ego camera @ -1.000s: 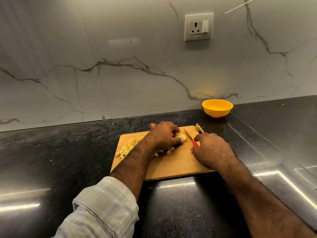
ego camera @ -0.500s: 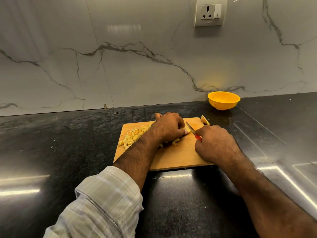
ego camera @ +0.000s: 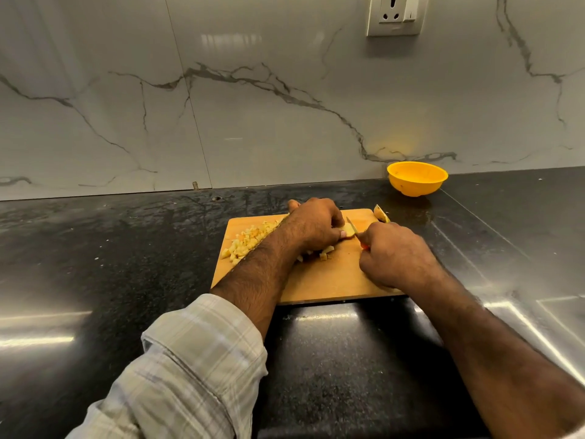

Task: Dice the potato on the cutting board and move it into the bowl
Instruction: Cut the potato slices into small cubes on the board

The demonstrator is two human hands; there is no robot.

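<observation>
A wooden cutting board (ego camera: 329, 280) lies on the black counter. My left hand (ego camera: 315, 224) presses down on a pale potato piece (ego camera: 348, 230) near the board's middle. My right hand (ego camera: 395, 253) grips a small knife (ego camera: 352, 224) with a red handle, its blade against that piece. A heap of diced potato (ego camera: 248, 239) covers the board's left part, and a few cubes (ego camera: 326, 251) lie under my left wrist. Another potato wedge (ego camera: 380, 213) sits at the board's far right corner. The yellow bowl (ego camera: 417, 178) stands behind the board to the right, by the wall.
A marble wall rises behind the black counter (ego camera: 95, 264), with a power socket (ego camera: 395, 14) high on the right. My left forearm wears a checked sleeve (ego camera: 190, 369). A steel surface (ego camera: 522, 264) adjoins the counter on the right.
The camera has tilted down, so everything sits lower in view. The knife blade has stayed against the potato piece under my left fingers; both hands remain in place on the board.
</observation>
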